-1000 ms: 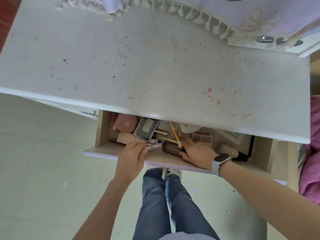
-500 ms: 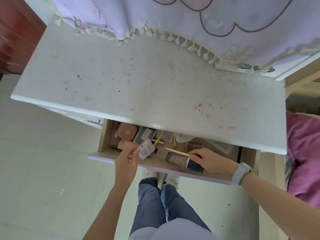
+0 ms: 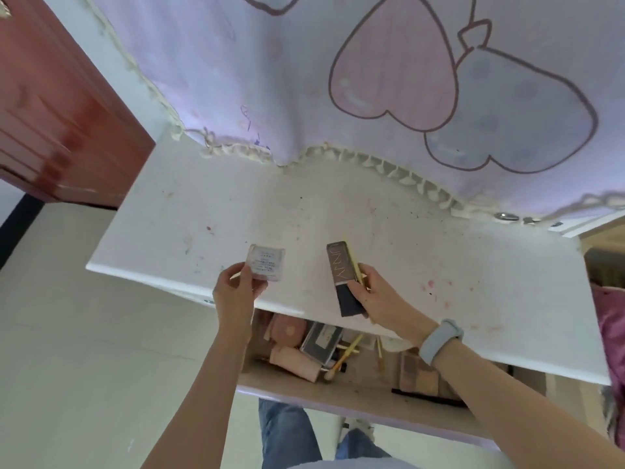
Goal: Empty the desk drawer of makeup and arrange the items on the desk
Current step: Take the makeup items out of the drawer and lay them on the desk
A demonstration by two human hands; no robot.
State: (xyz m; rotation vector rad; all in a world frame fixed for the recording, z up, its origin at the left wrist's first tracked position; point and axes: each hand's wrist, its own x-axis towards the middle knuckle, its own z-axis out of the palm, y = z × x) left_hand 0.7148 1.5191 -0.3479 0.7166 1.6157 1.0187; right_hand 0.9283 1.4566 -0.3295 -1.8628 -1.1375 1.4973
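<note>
Both items are held above the desk [image 3: 189,211] near its front edge, with the open drawer [image 3: 338,389] directly below that edge. The left hand [image 3: 233,289] pinches the small square compact [image 3: 266,264] by its near corner between thumb and fingertips, so the compact extends away from the fingers toward the back edge. The right hand [image 3: 375,296] grips the long dark palette [image 3: 343,275] together with a thin yellow stick [image 3: 355,260] at the lower end, its long axis running front to back; setting down probably requires lowering each hand and releasing.
</note>
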